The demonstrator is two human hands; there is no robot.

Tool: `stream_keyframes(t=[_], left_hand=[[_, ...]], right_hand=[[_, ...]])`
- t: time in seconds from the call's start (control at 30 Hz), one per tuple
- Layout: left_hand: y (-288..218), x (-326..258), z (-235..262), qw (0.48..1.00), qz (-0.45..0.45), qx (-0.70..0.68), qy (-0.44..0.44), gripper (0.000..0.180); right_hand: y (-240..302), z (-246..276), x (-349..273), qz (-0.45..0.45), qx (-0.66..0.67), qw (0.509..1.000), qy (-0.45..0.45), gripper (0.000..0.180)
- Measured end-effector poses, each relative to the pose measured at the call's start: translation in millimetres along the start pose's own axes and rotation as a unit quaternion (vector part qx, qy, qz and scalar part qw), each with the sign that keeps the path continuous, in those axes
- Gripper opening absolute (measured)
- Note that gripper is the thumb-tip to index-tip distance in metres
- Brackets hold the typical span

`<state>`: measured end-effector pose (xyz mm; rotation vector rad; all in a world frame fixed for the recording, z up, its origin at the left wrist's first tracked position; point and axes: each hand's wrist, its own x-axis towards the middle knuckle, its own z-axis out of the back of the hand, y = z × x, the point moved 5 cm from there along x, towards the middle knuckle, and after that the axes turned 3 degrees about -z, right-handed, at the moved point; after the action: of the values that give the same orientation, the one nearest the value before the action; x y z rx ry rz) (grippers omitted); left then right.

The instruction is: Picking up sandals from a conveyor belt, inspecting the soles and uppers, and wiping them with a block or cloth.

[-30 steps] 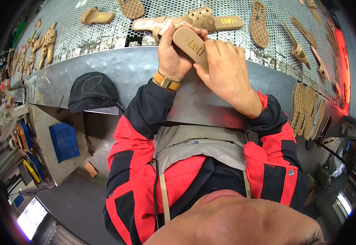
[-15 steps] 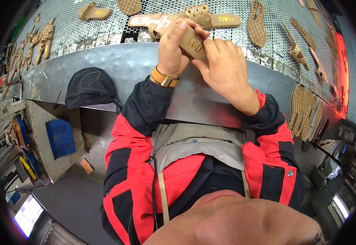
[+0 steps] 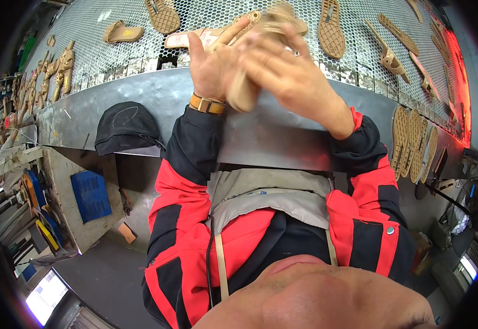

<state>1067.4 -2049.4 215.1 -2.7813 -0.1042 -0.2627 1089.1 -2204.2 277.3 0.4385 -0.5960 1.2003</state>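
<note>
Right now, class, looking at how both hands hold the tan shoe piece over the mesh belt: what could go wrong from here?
1. The tan sole is pinched between the left hand and right hand in blurred motion; it might slip onto the metal ledge.
2. A dropped piece could knock the sandal parts lying close by on the mesh belt.

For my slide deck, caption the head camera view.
Both hands, left hand and right hand, hold a tan sandal above a mesh conveyor carrying soles.

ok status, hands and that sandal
Left hand and right hand both grip the tan sandal, raised above the mesh belt. Motion-blurred. Nothing blocking.
</note>
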Motion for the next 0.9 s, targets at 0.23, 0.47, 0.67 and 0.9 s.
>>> stream_keyframes(t=[0.23, 0.47, 0.67, 0.9], left_hand=[[-4.3, -1.3, 19.4, 0.979, -0.09, 0.141, -0.113, 0.058], [22.3, -0.8, 15.3, 0.965, -0.115, 0.233, -0.041, 0.045], [38.9, 0.1, 26.4, 0.952, -0.102, 0.256, -0.137, 0.049], [41.4, 5.5, 20.5, 0.967, -0.098, 0.22, -0.089, 0.048]], right_hand=[[-2.5, 21.2, -16.5, 0.056, 0.31, 0.917, -0.243, 0.022], [-39.1, -27.4, -27.9, -0.392, 0.454, 0.797, 0.07, 0.052], [-39.4, -27.5, -35.8, -0.374, 0.288, 0.879, 0.069, 0.049], [-53.8, -19.1, -34.0, -0.356, 0.412, 0.838, 0.039, 0.046]])
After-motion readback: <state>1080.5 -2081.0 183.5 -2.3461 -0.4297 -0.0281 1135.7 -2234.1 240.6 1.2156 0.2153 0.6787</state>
